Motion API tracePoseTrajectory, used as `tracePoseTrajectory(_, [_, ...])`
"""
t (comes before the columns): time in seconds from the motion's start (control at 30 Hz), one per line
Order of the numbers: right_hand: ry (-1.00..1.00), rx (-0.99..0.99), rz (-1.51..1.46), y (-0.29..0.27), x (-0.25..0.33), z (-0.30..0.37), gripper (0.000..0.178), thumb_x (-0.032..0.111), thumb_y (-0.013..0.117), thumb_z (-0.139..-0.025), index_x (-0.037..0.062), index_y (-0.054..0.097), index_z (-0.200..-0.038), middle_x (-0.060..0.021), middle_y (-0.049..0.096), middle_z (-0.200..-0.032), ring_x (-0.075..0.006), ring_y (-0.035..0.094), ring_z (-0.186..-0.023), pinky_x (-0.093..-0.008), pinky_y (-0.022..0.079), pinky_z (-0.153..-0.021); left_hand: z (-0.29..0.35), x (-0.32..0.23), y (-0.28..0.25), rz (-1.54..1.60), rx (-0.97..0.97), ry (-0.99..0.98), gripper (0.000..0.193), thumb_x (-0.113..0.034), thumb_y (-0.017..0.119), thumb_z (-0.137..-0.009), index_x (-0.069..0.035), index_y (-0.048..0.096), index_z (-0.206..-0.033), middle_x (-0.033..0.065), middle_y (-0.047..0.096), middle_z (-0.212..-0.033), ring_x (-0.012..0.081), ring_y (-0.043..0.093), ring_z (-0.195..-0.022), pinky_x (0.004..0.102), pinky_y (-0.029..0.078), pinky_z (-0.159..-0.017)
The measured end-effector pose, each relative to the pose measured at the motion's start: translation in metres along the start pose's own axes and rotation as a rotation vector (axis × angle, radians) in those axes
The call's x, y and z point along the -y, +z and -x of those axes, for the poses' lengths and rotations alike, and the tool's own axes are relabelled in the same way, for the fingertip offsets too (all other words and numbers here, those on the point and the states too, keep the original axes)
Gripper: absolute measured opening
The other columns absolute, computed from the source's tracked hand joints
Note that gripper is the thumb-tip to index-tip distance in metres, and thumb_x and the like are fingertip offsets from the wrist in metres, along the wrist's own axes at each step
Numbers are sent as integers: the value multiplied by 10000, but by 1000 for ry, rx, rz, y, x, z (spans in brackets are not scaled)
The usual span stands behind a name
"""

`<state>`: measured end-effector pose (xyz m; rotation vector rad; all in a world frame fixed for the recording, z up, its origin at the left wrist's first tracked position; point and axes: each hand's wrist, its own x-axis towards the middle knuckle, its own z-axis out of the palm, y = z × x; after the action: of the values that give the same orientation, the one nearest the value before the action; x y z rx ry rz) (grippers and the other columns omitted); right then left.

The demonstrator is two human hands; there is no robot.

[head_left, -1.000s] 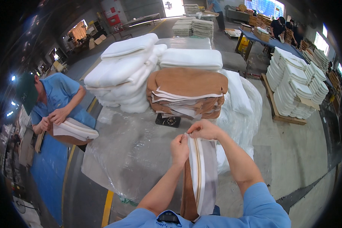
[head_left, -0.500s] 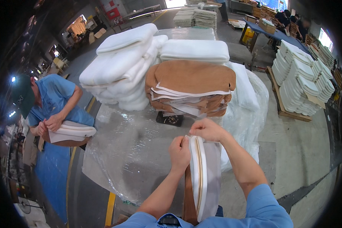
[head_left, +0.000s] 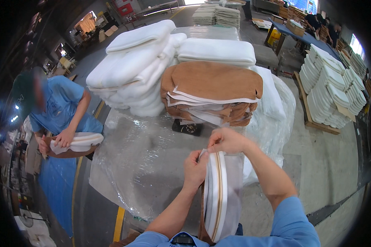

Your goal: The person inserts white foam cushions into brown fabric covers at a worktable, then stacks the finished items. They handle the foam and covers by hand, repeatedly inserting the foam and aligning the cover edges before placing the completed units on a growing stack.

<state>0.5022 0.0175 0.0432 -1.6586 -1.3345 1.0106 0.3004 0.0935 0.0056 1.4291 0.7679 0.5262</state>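
A long white foam pad (head_left: 223, 185) with a tan stripe along its edge stands against my body. It sits inside a folded fabric cover (head_left: 235, 187), whose pale lining shows on the right and whose brown side shows on the left. My left hand (head_left: 195, 168) is closed on the cover's edge at the pad's far end, thumb on top. Just beside it, my right hand (head_left: 227, 140) pinches the pale edge of the cover at the same end, fingertips together. Both hands are close together, and the exact bit of fabric between the right fingertips is hidden.
Ahead, a stack of brown fabric covers (head_left: 212, 84) lies on a plastic-wrapped surface (head_left: 140, 164), with a dark round-patterned object (head_left: 187, 128) before it. White pads (head_left: 132, 61) pile behind. At left, another person (head_left: 64, 107) handles a similar pad. A pallet (head_left: 317, 123) of white pads stands right.
My right hand has shifted slightly right along the pad's far end, and the pale lining spreads a little more. The other person's hands have moved apart on their pad.
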Motion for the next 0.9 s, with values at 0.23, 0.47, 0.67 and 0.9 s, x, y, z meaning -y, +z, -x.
tracePoseTrajectory(0.23, [-126,-825,-293,101,-21,2,148,140,729,-1002,17,705,-922,-71,711,-1068,-173,632,-995,-333,486,-916,0,-27,16,-276,-179,210,160,-127,648,-1045,21,699,-1008,29,676,-849,109,603,-792,303,481,-717])
tracePoseTrajectory(0.47, [-205,-1072,-530,122,-12,2,91,78,707,-991,23,690,-921,-109,728,-1037,-244,634,-1012,-354,502,-906,0,-25,35,-343,-235,538,63,-24,638,-1010,7,693,-1006,155,690,-1013,280,657,-900,361,512,-793])
tracePoseTrajectory(0.67, [-258,-1131,-573,129,-7,9,93,58,704,-991,21,679,-910,-119,721,-1032,-251,642,-968,-360,516,-873,1,-26,23,-427,-94,695,63,25,652,-983,14,693,-1029,176,703,-1069,323,700,-1033,397,560,-931])
tracePoseTrajectory(0.9, [-411,-1127,-302,124,-4,29,65,66,753,-941,43,697,-918,-123,750,-1009,-278,669,-942,-389,511,-867,23,-35,-5,-488,86,665,103,23,729,-955,23,713,-1056,169,705,-1061,338,717,-1035,396,595,-908])
